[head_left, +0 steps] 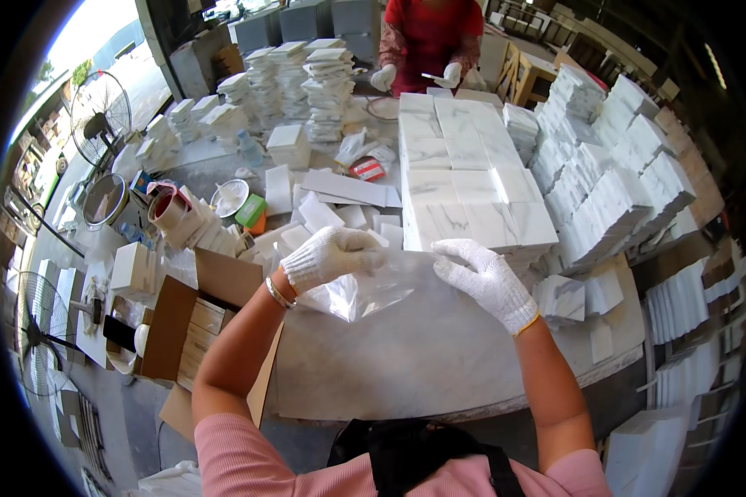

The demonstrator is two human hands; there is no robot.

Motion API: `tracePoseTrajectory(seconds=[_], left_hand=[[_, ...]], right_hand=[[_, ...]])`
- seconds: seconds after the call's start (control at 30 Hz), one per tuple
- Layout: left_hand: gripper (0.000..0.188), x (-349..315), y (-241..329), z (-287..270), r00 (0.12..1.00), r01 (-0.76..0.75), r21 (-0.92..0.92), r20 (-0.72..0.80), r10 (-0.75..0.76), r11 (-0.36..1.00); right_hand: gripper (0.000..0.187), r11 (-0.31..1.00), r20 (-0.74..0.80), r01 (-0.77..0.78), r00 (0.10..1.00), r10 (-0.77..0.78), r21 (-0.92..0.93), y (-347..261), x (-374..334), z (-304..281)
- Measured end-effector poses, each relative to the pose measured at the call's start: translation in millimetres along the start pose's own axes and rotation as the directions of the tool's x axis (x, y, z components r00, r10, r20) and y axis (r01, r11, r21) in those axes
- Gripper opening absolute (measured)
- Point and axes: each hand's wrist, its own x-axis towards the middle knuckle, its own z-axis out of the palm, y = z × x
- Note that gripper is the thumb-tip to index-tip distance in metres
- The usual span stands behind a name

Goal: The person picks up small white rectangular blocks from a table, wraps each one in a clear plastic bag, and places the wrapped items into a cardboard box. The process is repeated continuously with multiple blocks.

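Observation:
A clear plastic bag (355, 291) is stretched between my two white-gloved hands, above the near part of the pale worktable (389, 373). My left hand (330, 260) has its fingers closed on the bag's left part. At the bag's other end, my right hand (487, 283) pinches the edge between thumb and fingers. Just beyond the hands stands a wide block of stacked white marble tiles (464, 153) with grey veins. Loose white tile pieces (319, 214) lie beyond my left hand, and a small tile stack (560, 298) sits right of my right hand.
An open cardboard box (170, 327) holding tiles is at the left. Tall tile stacks (327, 91) rise at the back, and more rows (605, 199) line the right. Across the table a person in red (431, 41) wears white gloves. Two fans (99, 108) stand far left.

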Motion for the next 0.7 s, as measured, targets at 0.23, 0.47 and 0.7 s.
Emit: tracePoseTrajectory(seconds=[0.23,0.47,0.7], left_hand=[[0.028,-5,-13,0,1.000,0.025,0.062,-0.005,-0.025,0.998],[0.030,-2,-26,-5,1.000,-0.002,0.104,-0.015,0.003,0.995],[0.038,3,-20,10,0.903,-0.154,0.411,-0.311,0.296,0.899]], right_hand=[[0.026,0.996,0.034,-0.089,0.995,0.089,-0.022,16,12,22],[0.034,0.982,0.033,-0.084,0.996,0.079,0.169,13,16,35],[0.030,0.871,0.037,-0.184,0.982,0.188,0.455,28,16,42]])
